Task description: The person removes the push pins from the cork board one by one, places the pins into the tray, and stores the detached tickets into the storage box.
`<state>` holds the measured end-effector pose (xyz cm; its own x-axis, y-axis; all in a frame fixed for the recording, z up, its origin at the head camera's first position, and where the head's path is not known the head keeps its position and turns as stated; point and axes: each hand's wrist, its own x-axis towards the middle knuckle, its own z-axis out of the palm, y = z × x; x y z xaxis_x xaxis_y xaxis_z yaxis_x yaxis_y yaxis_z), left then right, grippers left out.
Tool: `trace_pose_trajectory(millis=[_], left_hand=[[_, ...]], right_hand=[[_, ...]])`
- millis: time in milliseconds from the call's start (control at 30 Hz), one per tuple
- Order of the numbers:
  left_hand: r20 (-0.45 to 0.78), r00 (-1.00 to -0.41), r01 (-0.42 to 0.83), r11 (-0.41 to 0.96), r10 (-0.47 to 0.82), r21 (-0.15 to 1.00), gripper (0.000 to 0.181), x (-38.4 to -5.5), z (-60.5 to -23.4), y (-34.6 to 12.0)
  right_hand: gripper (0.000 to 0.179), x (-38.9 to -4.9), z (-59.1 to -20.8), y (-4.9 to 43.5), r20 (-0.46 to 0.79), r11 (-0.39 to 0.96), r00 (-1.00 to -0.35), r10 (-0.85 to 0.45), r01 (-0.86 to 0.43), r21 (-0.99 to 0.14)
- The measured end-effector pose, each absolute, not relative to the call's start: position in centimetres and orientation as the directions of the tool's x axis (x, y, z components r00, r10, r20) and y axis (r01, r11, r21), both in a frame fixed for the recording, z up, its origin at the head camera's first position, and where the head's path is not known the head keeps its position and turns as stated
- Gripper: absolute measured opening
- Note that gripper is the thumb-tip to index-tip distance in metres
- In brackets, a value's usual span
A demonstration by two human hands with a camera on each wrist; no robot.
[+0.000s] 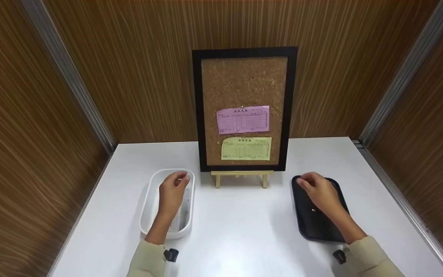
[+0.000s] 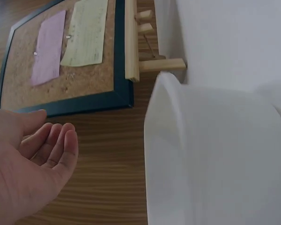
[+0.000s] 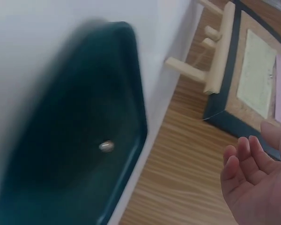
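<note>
My left hand hovers above a white plastic tray, its fingers loosely curled with nothing between them. Printed paper slips lie inside that tray, partly covered by the hand. On the other side, my right hand is over a black tray; its relaxed fingers hold nothing either. One small shiny pin lies in the black tray. Between the hands stands a black-framed cork board. A purple slip is pinned above a yellow-green slip on its lower half.
The board leans on a small wooden easel at the back of the white table. Wood-grain panels with metal edge strips enclose the table at the back and both sides.
</note>
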<state>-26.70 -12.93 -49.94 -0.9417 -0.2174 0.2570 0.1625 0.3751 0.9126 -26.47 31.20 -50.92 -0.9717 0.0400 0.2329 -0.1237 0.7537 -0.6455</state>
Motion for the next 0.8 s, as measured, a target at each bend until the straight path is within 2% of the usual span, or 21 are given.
trace_pose_trajectory(millis=[200,400,800], left_hand=[[0.343,-0.919,0.258,0.363,-0.193,0.896,0.02,-28.6,-48.8,-11.0],[0.426,-0.89,0.351,0.35,-0.165,0.869,0.024,-30.7,-47.4,-9.4],[0.447,-0.872,0.362,0.351,-0.2,0.863,0.021,-34.8,-44.5,-7.2]], right_hand=[[0.031,-27.7,-49.1,29.2,0.302,0.741,-0.952,0.041,-0.174,-0.648],[0.027,-29.1,-47.6,27.1,0.363,0.712,-0.93,0.057,-0.216,-0.668],[0.021,-32.0,-45.1,22.9,0.478,0.681,-0.878,0.031,-0.331,-0.653]])
